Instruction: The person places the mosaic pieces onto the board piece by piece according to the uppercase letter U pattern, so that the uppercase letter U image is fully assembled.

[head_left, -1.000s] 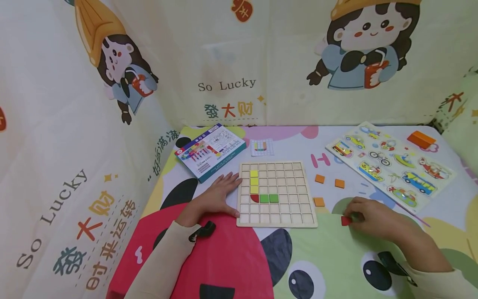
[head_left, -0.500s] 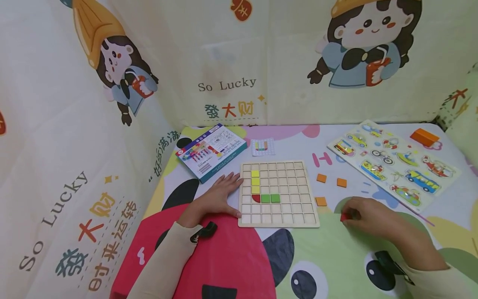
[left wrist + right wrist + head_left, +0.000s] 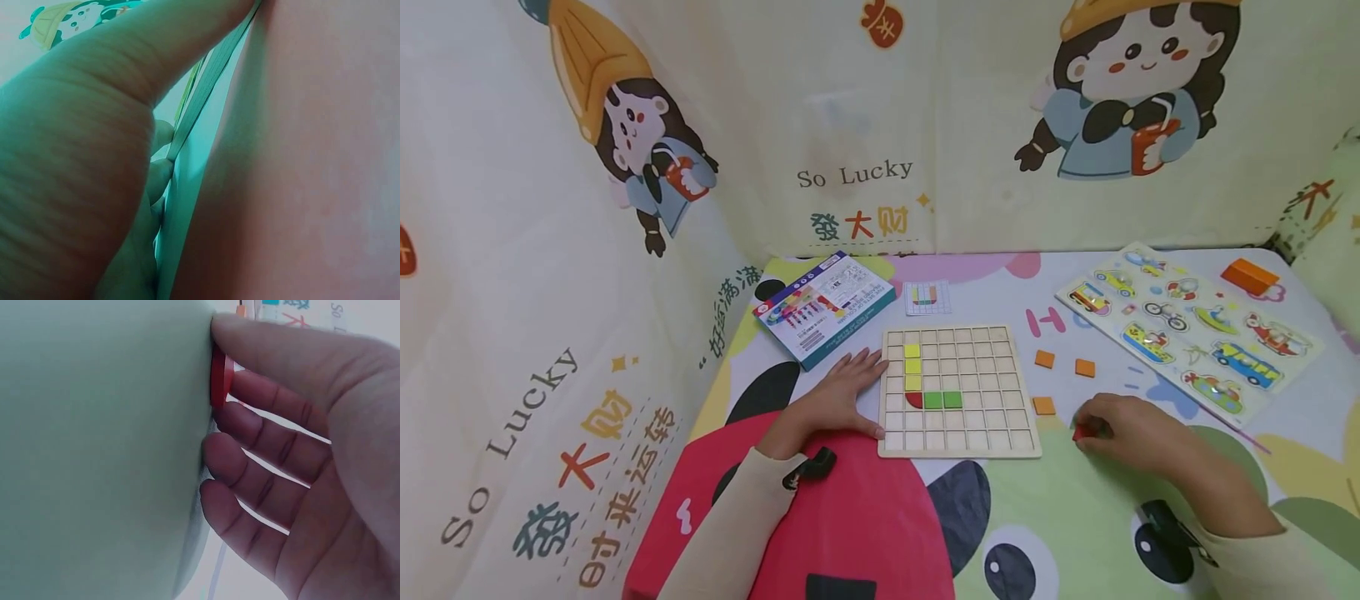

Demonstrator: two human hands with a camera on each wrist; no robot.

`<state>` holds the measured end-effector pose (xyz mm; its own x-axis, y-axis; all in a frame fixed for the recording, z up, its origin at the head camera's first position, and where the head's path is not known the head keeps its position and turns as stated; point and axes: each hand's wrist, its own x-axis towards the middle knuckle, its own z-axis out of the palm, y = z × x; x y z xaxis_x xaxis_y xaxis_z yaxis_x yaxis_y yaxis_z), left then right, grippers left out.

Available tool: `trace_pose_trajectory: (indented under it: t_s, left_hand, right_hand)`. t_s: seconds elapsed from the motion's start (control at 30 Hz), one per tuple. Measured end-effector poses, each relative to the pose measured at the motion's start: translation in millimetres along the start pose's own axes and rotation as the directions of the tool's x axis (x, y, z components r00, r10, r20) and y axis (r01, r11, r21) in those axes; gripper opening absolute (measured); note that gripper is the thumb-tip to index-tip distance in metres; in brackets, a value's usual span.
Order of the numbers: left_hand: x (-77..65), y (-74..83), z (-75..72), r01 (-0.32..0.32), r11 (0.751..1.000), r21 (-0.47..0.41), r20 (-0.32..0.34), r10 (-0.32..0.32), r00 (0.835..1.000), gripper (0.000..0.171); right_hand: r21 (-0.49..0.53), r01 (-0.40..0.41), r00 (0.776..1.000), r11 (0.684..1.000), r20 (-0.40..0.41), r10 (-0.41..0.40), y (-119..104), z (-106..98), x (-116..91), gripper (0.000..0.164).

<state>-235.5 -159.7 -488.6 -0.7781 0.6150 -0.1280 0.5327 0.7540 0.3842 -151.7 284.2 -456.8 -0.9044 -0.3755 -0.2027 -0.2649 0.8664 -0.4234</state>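
A red piece, its outline mostly hidden by fingers, is pinched in the right hand, off the right edge of a grid board; whether it touches the counter is unclear. The left hand, fingers extended, touches the grid board's left edge. The box near the counter's far-left corner has unreadable small print.

- left hand points its fingers toward two o'clock, thumb splayed toward four;
- right hand points toward ten o'clock; thumb and fingers curve in a pinch
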Motion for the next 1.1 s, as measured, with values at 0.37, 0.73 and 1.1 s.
trace_pose_trajectory:
  t_s: [0.37,0.73,1.1]
  left_hand:
    - [0.4,-0.8,-3.1,0.017,1.000,0.006,-0.002,-0.017,1.000,0.118]
    - [-0.1,1.9,-1.6,0.025,1.000,0.005,0.003,-0.025,1.000,0.118]
    - [2.2,1.4,-3.1,0.022,1.000,0.012,0.015,-0.023,1.000,0.118]
  right_hand:
    - [-0.055,0.038,0.997,0.998,-0.064,-0.041,-2.8,0.7,2.4,0.020]
    - [-0.109,0.074,0.992,0.991,-0.089,-0.084,-12.1,-2.2,15.0,0.022]
    - [-0.141,0.165,0.977,0.976,-0.115,-0.181,-28.7,-4.0,34.9,0.023]
